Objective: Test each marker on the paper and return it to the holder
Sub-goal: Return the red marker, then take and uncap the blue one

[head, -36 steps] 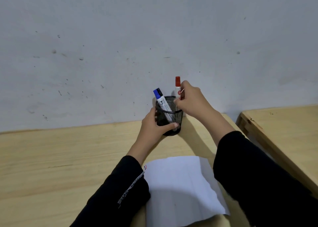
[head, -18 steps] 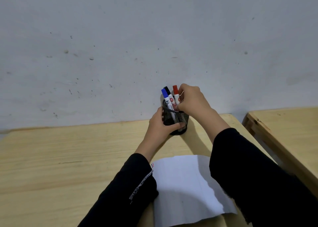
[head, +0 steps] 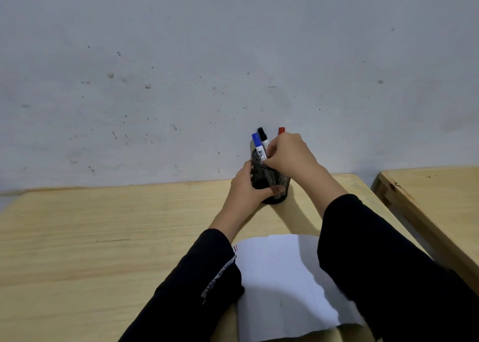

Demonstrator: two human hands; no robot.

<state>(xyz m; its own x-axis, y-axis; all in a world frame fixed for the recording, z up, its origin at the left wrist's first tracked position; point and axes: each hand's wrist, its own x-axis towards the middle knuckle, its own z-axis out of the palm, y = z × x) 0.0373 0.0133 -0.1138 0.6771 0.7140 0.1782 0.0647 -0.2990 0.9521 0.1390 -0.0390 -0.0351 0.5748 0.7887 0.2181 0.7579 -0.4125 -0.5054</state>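
A black mesh holder (head: 282, 183) stands on the wooden table (head: 103, 238) near the wall. My left hand (head: 246, 186) is wrapped around its left side. A blue-capped marker (head: 258, 146) and a black-capped marker (head: 262, 135) lean out of it to the left. The cap of a red marker (head: 281, 130) shows just above my right hand (head: 290, 155), which is curled over the holder's rim with its fingertips against the marker barrels. Which marker those fingers pinch, if any, is hidden. White paper (head: 280, 277) lies in front of me with short ink strokes at its upper left corner.
A grey speckled wall (head: 233, 69) rises right behind the holder. A second wooden table (head: 440, 191) stands to the right across a narrow gap. My black sleeves cover parts of the paper.
The red marker has gone down from above the holder into it with my right hand. The black marker's cap has come into sight. My left hand has stayed on the holder.
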